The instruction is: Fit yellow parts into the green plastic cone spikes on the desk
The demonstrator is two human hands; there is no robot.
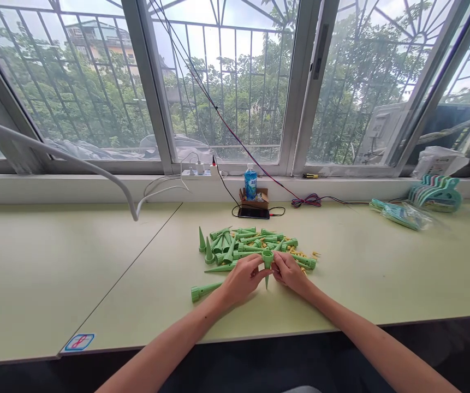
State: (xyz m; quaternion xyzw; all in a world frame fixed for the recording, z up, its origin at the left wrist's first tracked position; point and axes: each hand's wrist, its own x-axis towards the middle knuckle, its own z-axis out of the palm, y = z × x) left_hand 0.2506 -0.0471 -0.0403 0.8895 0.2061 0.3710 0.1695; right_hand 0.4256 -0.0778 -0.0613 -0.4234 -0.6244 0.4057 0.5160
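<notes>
Holding one green plastic watering spike (267,263) upright at near side of heap, over table (361,262): cup end up, mouth showing, pt. down. Gripped in L hand (241,279), w/ thumb across near side & fingers at left of cup; closed down to approx. spike's width. At right of cup, R hand (291,272), w/ fingers curled in & tips close to rim; can't tell if clamped on cup or on some small pc. hidden behind fingers.

Prob. mid-step on a single spike: steadying w/ L, working at cup w/ R. Can't tell whether fitting, loosening or just turning. For next move, prob. needed: firm L pinch, cup kept upright, fine R fingertip control nr. rim.

Just beyond hands: heap of green spikes (230,251), incl. a couple standing pt.-up at left end. Along heap's right side: small yellow pegs (315,254), scattered. Nr. left, partly behind L arm (194,327): lone spike (201,292), lying flat, wide end to left. Farther back: phone (253,213) w/ cable, blue bottle (250,185) by sill.
</notes>
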